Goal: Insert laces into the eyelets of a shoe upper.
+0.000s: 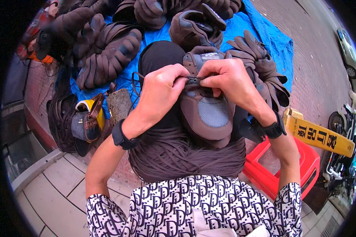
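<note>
On my lap lies a brown shoe upper [213, 113] with grey mesh at its toe and tongue, its toe pointing toward me. Thumb and fingers of my left hand [158, 90] pinch a dark shoelace [193, 78] at the eyelets on the upper's left side. My right hand [230, 81] pinches the same lace a short way to the right, so it runs between both hands across the throat. A loose lace loop [135, 83] curls out left of my left hand. Below the toe, a thick bundle of brown laces [186, 158] covers my lap.
Stacked shoe uppers [108, 59] lie on a blue tarp [275, 39] ahead, with another row [267, 67] at right. A red plastic stool [310, 166] and a yellow sign bar [320, 134] stand right. More laces [63, 122] and a pouch [87, 124] are at left.
</note>
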Motion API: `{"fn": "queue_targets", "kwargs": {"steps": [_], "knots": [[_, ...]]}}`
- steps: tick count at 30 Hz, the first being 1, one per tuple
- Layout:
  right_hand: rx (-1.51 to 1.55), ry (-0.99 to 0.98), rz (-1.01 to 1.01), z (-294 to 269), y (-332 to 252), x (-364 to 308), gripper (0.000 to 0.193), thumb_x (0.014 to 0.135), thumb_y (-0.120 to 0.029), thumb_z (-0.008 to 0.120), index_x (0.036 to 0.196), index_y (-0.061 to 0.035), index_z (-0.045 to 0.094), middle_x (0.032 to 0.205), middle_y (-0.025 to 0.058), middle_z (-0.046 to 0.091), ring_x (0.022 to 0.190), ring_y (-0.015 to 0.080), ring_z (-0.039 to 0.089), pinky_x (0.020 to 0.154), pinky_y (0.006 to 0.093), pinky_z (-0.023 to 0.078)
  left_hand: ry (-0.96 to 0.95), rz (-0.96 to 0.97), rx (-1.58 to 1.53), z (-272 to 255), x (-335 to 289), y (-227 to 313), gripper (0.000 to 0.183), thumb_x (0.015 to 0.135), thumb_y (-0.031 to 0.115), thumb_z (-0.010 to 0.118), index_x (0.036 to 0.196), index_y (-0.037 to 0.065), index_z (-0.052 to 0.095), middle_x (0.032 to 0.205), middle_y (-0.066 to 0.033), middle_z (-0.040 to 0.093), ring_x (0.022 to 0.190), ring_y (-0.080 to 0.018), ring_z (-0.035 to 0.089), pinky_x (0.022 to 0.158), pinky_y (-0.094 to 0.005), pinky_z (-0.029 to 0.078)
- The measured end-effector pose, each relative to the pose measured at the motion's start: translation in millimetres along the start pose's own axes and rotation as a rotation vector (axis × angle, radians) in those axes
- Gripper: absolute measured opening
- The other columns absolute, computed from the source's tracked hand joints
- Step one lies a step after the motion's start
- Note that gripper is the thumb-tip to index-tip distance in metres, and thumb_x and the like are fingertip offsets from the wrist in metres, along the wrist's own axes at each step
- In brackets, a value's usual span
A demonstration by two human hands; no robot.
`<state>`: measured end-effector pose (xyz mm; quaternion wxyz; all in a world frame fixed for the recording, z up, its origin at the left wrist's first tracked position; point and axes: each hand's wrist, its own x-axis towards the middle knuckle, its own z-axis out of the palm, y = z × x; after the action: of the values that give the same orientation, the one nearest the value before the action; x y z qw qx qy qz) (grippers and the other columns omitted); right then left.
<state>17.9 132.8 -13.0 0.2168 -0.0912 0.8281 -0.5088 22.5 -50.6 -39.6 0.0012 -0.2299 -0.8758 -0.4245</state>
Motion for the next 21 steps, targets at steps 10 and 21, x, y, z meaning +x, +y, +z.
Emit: {"fn": "queue_targets", "kwargs": {"steps": [10,21], "knots": [[0.409,-0.043,0.203,-3,0,-7,0.006,0.071,-0.002,0.061,0.076,-0.0018,0.062,0.062,0.0008,0.058,0.047,0.0057,0.054,0.039,0.0159,0.034,-0.001,0.277,0.376,6,-7,13,0.008,0.068,-0.001,0.058,0.075,0.000,0.055,0.067,-0.0109,0.054,0.063,-0.0241,0.055,0.056,-0.0334,0.045],[0.577,0.036,0.153,-5,15,-33,0.010,0.073,-0.009,0.063,0.079,-0.0002,0.064,0.060,0.0014,0.059,0.044,0.0052,0.052,0.037,0.0155,0.032,-0.194,0.576,0.851,9,3,21,0.018,0.068,0.010,0.054,0.084,0.001,0.054,0.061,-0.0048,0.046,0.057,-0.0188,0.050,0.054,-0.0297,0.043]]}}
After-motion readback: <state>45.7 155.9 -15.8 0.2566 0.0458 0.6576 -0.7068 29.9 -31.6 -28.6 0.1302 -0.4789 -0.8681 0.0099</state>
